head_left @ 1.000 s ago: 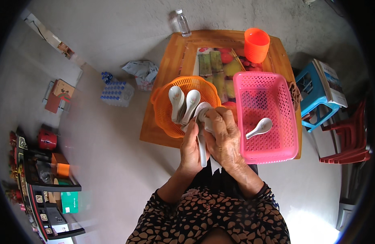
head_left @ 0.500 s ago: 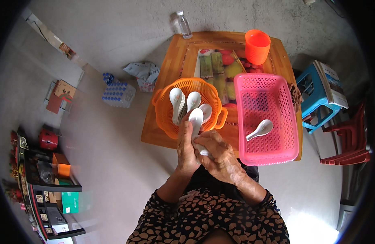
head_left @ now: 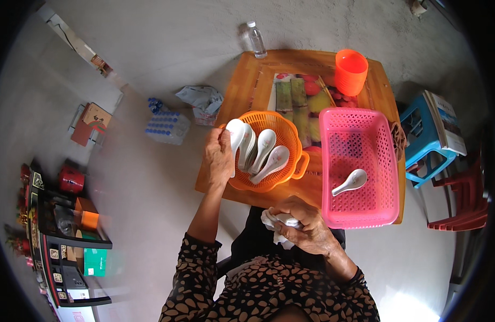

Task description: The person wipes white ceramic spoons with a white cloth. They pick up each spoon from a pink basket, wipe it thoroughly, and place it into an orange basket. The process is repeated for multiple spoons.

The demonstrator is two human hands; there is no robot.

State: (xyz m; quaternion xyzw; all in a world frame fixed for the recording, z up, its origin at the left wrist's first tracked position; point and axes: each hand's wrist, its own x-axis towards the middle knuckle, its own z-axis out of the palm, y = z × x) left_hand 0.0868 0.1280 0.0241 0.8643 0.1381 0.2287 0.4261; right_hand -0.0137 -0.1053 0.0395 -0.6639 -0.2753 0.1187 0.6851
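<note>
My left hand is at the left rim of the orange basket, closed on a white soup spoon whose bowl points up. Beside that spoon, several more spoons with small printed flowers lie stacked and fanned in the basket. My right hand, low in front of the table edge, grips a crumpled white cloth. One single white spoon rests in the pink perforated basket, its bowl toward the upper right.
Both baskets stand on a wooden table. Orange stacked cups and a clear bottle are at its far side. A blue stool with books stands at the right, near red chairs. Packed water bottles sit on the floor at left.
My left hand has moved up and left with the spoon, from in front of me to the orange basket's left side. My right hand has come apart from it, keeping the cloth.
</note>
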